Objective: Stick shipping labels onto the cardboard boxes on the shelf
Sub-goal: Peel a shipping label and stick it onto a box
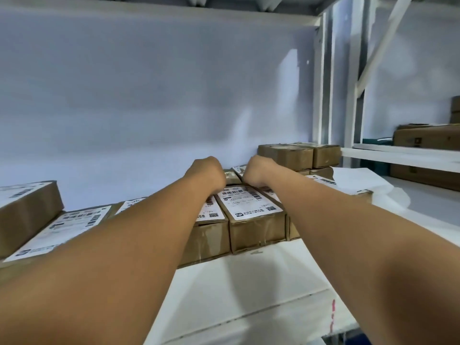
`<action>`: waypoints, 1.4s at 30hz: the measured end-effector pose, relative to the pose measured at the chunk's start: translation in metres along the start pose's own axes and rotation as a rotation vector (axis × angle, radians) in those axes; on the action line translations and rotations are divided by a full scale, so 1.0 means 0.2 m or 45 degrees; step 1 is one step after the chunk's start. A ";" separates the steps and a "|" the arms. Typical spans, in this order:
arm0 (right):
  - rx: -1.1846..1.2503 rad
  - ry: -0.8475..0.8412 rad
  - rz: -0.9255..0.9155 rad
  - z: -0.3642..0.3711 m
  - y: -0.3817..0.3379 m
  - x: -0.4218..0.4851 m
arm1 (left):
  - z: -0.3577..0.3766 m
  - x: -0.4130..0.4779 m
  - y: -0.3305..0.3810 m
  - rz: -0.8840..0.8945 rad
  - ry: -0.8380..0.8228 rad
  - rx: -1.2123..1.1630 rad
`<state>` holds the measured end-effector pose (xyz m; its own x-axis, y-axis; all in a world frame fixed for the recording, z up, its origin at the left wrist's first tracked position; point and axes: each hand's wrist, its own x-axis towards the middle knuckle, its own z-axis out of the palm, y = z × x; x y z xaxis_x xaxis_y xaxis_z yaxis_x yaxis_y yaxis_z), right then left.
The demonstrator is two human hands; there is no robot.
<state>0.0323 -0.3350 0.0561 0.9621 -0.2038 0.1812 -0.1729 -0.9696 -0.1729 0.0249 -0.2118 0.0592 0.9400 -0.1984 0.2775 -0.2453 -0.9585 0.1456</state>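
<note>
Both forearms reach forward over the row of cardboard boxes on the white shelf [249, 290]. The left hand [209, 174] and the right hand [258, 171] sit close together, nearly side by side, above the back of the row. Only wrists and the backs of the hands show. The fingers point away from the camera and are hidden, so I cannot tell whether they are spread, curled or pinching anything.

Between the two forearms stands a small box [256, 230] with a shipping label [249, 202] flat on its top. A second small box [209, 241] touches its left side and is partly covered by the left forearm. Further left lies a wide flat box [113, 210] with its own label [64, 227], and a taller box [27, 215] rests on its far left end. Behind the hands, a strip of another labelled box [231, 176] shows in the gap between them. Two more boxes [286, 155] stand at the back right, by the white upright [321, 83].

A white sheet [361, 180] lies over the boxes at the right end of the row. In front of the row the shelf board is bare up to its front edge. Above the boxes the space is open up to the upper shelf [174, 16], with the pale back wall [149, 95] behind. Past the upright, a neighbouring shelf [398, 155] carries larger boxes [428, 138].
</note>
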 end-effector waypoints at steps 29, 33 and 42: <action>1.600 0.552 -0.005 -0.05 -0.47 -0.48 | -0.19 -0.46 -0.29 0.016 0.628 -0.987; 1.641 0.427 0.060 -0.05 -0.55 -0.68 | -0.25 -0.68 -0.42 0.049 0.576 -0.877; 1.730 0.107 -0.143 -0.11 -0.74 -1.01 | -0.35 -0.99 -0.67 -0.012 0.604 -0.971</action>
<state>-0.1418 -0.1541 0.0665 0.9330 -0.1883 0.3066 0.2932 -0.0958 -0.9512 -0.1440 -0.0290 0.0517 0.7877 0.0763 0.6113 -0.4876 -0.5294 0.6943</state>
